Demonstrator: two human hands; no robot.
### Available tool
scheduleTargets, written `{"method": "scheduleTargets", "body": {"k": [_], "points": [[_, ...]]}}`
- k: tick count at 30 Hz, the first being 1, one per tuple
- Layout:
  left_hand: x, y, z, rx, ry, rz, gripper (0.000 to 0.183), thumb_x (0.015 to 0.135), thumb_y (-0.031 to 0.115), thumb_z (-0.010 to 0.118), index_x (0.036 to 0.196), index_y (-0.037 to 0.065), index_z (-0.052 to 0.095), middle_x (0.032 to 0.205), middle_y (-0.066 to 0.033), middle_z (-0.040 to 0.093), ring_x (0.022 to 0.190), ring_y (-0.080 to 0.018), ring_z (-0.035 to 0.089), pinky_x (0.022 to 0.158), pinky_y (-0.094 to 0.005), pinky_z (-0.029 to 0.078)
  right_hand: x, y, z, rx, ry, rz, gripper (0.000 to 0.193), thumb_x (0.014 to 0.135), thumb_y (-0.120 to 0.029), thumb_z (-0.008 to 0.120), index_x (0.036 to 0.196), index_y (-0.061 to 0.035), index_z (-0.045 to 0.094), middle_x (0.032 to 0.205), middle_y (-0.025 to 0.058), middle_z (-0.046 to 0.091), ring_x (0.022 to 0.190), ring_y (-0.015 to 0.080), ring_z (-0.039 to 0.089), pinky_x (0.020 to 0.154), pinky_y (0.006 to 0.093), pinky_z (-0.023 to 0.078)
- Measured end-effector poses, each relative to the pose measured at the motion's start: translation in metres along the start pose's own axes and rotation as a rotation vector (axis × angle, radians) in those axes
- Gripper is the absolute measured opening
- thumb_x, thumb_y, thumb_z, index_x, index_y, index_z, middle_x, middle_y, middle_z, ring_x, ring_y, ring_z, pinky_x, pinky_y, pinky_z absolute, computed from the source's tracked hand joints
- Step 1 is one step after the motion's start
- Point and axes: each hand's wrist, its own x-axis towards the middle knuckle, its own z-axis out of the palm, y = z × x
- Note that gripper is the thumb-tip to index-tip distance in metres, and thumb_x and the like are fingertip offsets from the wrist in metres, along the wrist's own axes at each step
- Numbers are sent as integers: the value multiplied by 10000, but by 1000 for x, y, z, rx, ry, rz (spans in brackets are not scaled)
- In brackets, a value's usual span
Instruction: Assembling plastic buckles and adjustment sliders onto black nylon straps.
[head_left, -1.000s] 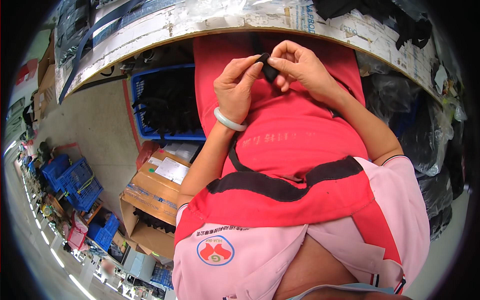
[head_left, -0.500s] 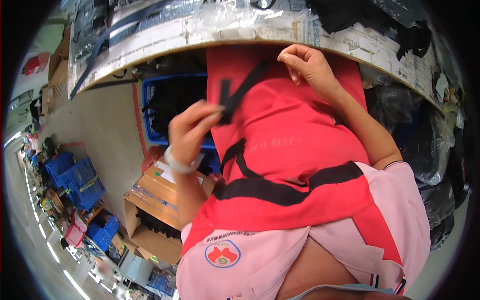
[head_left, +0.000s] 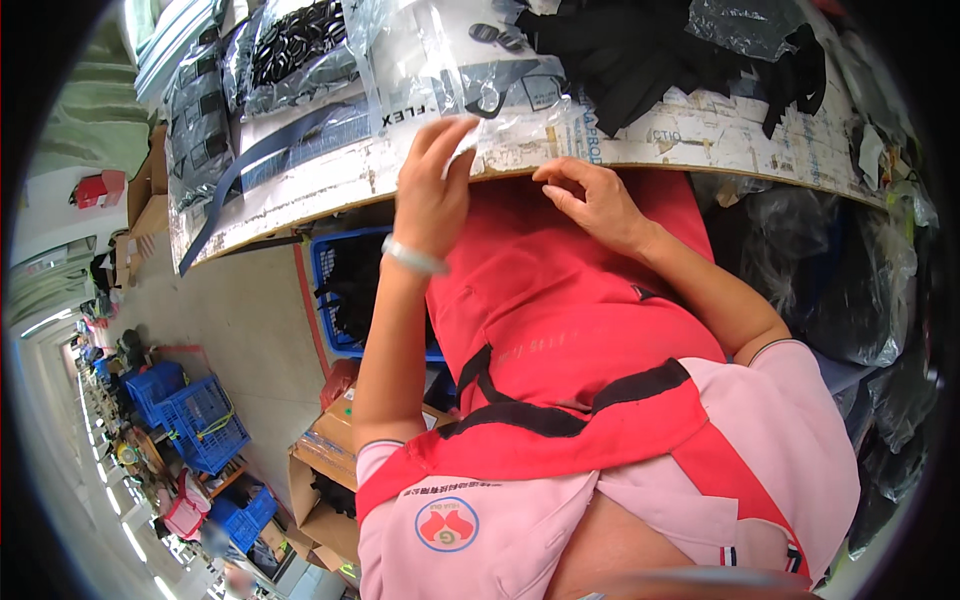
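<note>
My left hand (head_left: 432,195) is raised at the table's front edge, its thumb apart from the fingers and nothing visible between them. Just past its fingertips, a small black looped piece (head_left: 490,104) lies on clear plastic packaging. My right hand (head_left: 602,208) hovers over the red apron (head_left: 560,270) on my lap, close under the table edge. Its fingers are loosely curled, with a small gap between thumb and forefinger, and I see nothing in it. Farther off, a heap of black straps (head_left: 625,65) lies on the table.
The worktable (head_left: 690,135) spans the far side. Bagged black parts (head_left: 300,45) and a dark blue strap (head_left: 225,190) lie at its left. Below stand a blue basket (head_left: 322,290) holding black pieces and a cardboard box (head_left: 330,440). Dark plastic bags (head_left: 850,300) are at right.
The black strap that my left hand held is out of it. That hand has moved up to the table edge, and my right hand has sunk slightly in the picture. The view has shifted, showing more tabletop.
</note>
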Motion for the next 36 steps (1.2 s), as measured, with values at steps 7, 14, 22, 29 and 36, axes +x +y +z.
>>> {"method": "scheduleTargets", "body": {"k": [7, 14, 22, 29, 36], "points": [[95, -44, 58, 230, -181, -196, 507, 817, 149, 691, 1289, 60, 530, 1296, -213, 504, 1193, -380, 496, 981, -394, 427, -11, 44, -1, -51, -74, -59, 139, 849, -100, 611, 965, -33, 646, 961, 141, 664, 924, 316, 641, 805, 374, 514], [163, -107, 104, 482, -189, -52, 1075, 582, 372, 871, 1443, 57, 310, 1474, -286, 261, 1394, -440, 211, 1135, -502, 213, -6, 72, 12, 36, -225, -14, 169, 861, -135, 596, 991, -45, 654, 948, 152, 680, 894, 333, 653, 787, 379, 519], [189, -111, 137, 435, -244, 229, 692, 616, 149, 746, 1259, 153, 490, 1283, -163, 456, 1214, -379, 407, 1048, -495, 303, 3, 101, 9, 44, -313, 155, 171, 859, -127, 579, 995, -52, 651, 941, 127, 676, 877, 257, 648, 790, 348, 507], [186, -99, 131, 407, -259, 76, 534, 631, 77, 697, 1140, 153, 553, 1121, -180, 517, 1095, -402, 476, 910, -401, 431, 13, 110, 10, 40, -352, 271, 176, 865, -112, 601, 1019, -42, 647, 951, 102, 674, 908, 209, 639, 826, 325, 495], [188, -97, 137, 297, 85, 115, 562, 620, 76, 713, 1154, 135, 547, 1141, -171, 519, 1210, -391, 419, 990, -449, 374, 7, 114, 15, 27, -329, 187, 153, 824, -118, 612, 951, -48, 661, 891, 114, 667, 845, 220, 634, 759, 340, 496]]}}
